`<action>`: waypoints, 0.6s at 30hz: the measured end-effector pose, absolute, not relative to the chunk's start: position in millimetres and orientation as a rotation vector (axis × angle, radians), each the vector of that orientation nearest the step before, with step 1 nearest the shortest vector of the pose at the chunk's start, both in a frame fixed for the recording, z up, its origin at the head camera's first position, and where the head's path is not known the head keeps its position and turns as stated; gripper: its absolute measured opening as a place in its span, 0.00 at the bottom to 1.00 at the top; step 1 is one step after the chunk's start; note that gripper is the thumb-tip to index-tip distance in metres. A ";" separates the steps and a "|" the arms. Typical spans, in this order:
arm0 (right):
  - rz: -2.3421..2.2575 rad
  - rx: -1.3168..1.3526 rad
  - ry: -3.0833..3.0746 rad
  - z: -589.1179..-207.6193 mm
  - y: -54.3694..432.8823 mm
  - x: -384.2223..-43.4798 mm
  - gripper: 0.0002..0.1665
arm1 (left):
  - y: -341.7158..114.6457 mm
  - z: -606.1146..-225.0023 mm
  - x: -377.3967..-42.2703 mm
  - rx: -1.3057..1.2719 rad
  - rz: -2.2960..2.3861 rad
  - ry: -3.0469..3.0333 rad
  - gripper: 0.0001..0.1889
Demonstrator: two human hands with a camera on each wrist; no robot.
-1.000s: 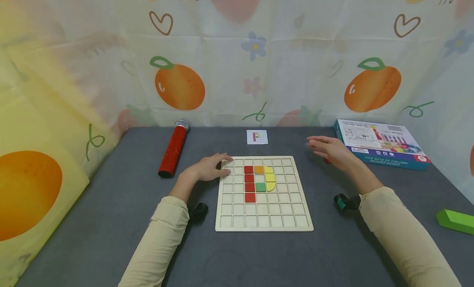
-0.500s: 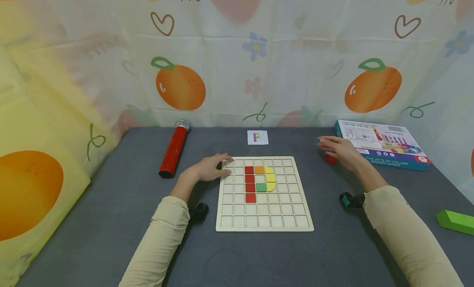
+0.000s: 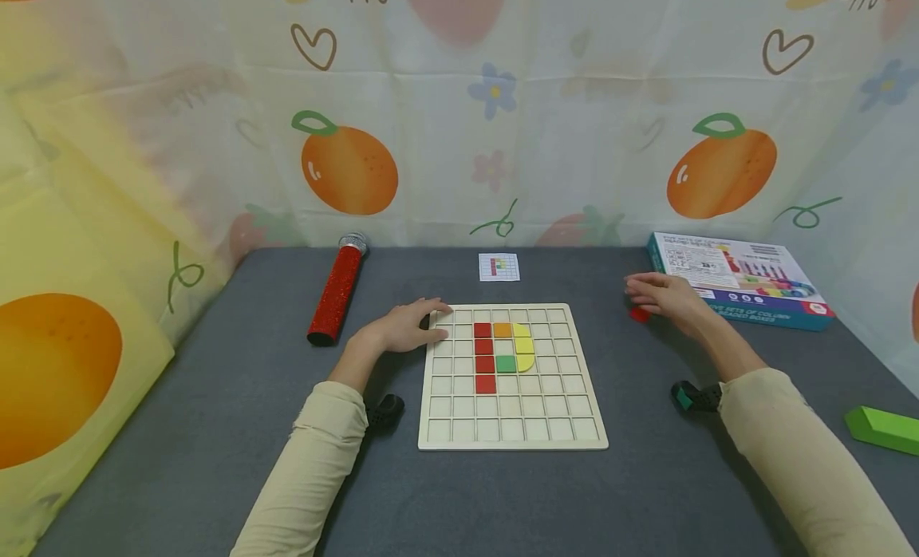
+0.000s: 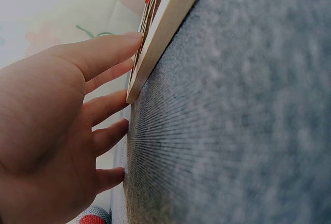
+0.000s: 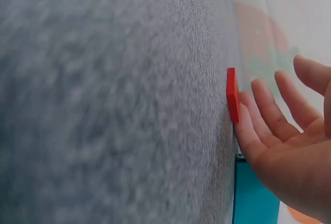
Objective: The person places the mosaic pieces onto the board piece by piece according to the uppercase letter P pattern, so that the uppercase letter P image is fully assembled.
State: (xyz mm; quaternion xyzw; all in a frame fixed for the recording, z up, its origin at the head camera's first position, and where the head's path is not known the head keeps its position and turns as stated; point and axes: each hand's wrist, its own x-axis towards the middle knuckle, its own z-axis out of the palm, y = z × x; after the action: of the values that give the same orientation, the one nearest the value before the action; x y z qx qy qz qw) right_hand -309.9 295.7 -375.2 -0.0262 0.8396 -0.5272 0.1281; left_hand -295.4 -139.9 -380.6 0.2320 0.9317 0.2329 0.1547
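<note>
My left hand [image 3: 405,325] rests at the far left corner of a pale wooden grid board [image 3: 511,445], thumb and fingertips at its edge. On the board sits a column of several red square tiles [image 3: 484,346]. Beside it are an orange tile [image 3: 502,330], a green tile [image 3: 506,364] and yellow pieces [image 3: 525,345] with rounded outer corners. My right hand [image 3: 669,298] is to the right of the board, fingers loosely extended, holding nothing. A loose flat red tile [image 5: 233,95] lies on the table right by its fingers, partly overlapped by them in the head view.
A small pattern card [image 3: 498,266] lies behind the board. A red glittery microphone [image 3: 336,292] lies at the left. At the back right is a teal-sided toy box [image 3: 747,278], close to my right hand. A green block [image 3: 885,429] is at the right edge.
My right hand has moved right, toward the box, and the red tile under it shows more than a second ago. The left hand and the board have stayed in place.
</note>
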 end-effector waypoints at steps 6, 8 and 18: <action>-1.443 -0.098 2.491 -375.0 299.6 -301.3 0.33 | -139.8 -380.4 -295.5 0.672 0.671 2.669 0.25; -1.410 -0.113 2.515 -376.1 300.3 -298.5 0.33 | -139.8 -380.6 -295.3 0.668 0.674 2.666 0.25; -1.278 -0.202 2.630 -380.3 303.8 -291.0 0.27 | -139.7 -381.6 -294.4 0.659 0.666 2.676 0.25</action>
State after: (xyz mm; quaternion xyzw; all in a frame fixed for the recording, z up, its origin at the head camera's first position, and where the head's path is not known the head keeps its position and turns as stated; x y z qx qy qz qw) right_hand -291.0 303.8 -380.3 -0.0686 0.8923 -0.4336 0.1052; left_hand -294.4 -139.7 -381.6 0.2296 0.9327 0.2323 0.1527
